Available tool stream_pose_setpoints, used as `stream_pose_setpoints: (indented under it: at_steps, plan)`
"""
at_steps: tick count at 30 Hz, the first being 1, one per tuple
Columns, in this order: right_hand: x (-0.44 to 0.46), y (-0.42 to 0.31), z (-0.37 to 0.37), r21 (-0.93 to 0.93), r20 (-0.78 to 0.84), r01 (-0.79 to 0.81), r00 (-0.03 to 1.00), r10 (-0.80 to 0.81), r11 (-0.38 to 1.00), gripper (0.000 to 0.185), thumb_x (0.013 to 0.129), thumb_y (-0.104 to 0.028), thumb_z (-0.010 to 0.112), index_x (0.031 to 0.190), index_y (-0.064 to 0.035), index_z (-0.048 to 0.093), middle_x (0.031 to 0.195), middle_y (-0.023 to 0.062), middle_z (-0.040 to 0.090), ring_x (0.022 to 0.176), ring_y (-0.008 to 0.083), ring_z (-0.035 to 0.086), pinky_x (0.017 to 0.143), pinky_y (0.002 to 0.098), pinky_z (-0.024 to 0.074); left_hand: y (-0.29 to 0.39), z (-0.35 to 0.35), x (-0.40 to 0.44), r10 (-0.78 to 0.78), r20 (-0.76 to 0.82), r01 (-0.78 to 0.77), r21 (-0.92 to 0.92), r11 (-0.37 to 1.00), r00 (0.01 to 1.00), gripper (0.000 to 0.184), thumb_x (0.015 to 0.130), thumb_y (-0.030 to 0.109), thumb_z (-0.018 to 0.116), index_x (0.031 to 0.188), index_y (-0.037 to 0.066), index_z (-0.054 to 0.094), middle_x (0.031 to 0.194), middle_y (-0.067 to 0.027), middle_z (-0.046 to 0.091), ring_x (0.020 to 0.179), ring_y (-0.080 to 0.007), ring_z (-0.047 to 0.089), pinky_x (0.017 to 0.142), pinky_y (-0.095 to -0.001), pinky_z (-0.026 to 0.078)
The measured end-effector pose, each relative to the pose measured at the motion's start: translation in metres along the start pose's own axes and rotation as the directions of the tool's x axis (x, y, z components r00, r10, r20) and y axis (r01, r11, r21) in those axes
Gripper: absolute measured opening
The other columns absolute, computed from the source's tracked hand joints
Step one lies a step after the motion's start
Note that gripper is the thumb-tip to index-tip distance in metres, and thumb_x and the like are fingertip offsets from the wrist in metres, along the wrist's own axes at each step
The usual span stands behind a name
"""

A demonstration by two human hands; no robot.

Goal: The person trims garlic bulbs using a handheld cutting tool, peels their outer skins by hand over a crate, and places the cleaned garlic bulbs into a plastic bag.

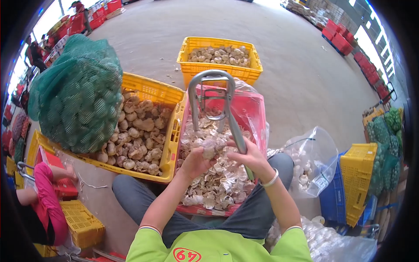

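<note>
My left hand (pixel 197 163) is closed around a garlic bulb (pixel 210 149), gripped by the thumb and fingers over the pink crate. My right hand (pixel 253 160) is closed on the grey handle of a U-shaped metal hand tool (pixel 237 131). Its bent metal top stands above and beyond both hands, and a green end shows below the right palm. Right fingertips are close to the bulb; whether they touch it I cannot tell. Underneath, the pink crate (pixel 257 107) is lined with clear plastic and heaped with loose garlic skins (pixel 218 187).
On the left, a yellow crate (pixel 172 150) of garlic bulbs carries a full green net sack (pixel 78 96). Another yellow crate (pixel 185 67) of bulbs stands ahead. A clear bag (pixel 312 170) of bulbs lies right, beside stacked crates (pixel 358 174). A co-worker's pink-clad leg (pixel 46 198) is at left.
</note>
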State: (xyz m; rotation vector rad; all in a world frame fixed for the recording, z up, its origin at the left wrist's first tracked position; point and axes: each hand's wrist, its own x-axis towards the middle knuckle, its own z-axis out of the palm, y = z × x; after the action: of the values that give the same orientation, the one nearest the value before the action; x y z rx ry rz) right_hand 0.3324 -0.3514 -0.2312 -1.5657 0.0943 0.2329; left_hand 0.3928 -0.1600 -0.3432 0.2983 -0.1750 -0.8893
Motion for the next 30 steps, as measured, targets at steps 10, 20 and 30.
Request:
stream_pose_setpoints:
  at_steps: [10, 20, 30]
  plan:
    - [0.018, 0.017, -0.007, -0.286, -0.027, 0.046, 0.998, -0.056, 0.957, 0.026, 0.070, -0.011, 0.073, 0.089, 0.0006, 0.060, 0.075, 0.0030, 0.059, 0.067, 0.0087, 0.057, 0.057, 0.0228, 0.0460, 0.000, 0.021, 0.003, -0.040, -0.102, 0.069, 0.302, 0.951, 0.994, 0.053, 0.081, 0.024, 0.064, 0.125, 0.007, 0.039, 0.110, -0.0038, 0.054, 0.099, -0.0157, 0.055, 0.081, -0.0294, 0.047]
    - [0.018, 0.028, -0.002, -0.183, -0.180, -0.001, 0.983, -0.033, 0.983, 0.016, 0.074, -0.013, 0.070, 0.082, -0.0019, 0.062, 0.061, -0.0006, 0.056, 0.048, 0.0064, 0.051, 0.045, 0.0224, 0.0407, 0.013, 0.020, -0.004, 0.047, -0.005, -0.034, 0.609, 0.793, 0.999, 0.054, 0.070, 0.005, 0.070, 0.113, 0.008, 0.037, 0.105, -0.0055, 0.055, 0.093, -0.0122, 0.054, 0.081, -0.0267, 0.044]
    - [-0.009, -0.007, 0.001, -0.097, -0.082, 0.011, 0.996, -0.019, 0.995, 0.026, 0.084, -0.020, 0.063, 0.098, -0.0004, 0.053, 0.070, -0.0003, 0.050, 0.053, 0.0052, 0.050, 0.044, 0.0211, 0.0442, 0.035, 0.015, -0.007, 0.230, 0.024, -0.230, 0.210, 0.950, 0.973, 0.056, 0.070, 0.001, 0.064, 0.117, 0.009, 0.035, 0.113, -0.0100, 0.050, 0.103, -0.0209, 0.051, 0.090, -0.0355, 0.042]
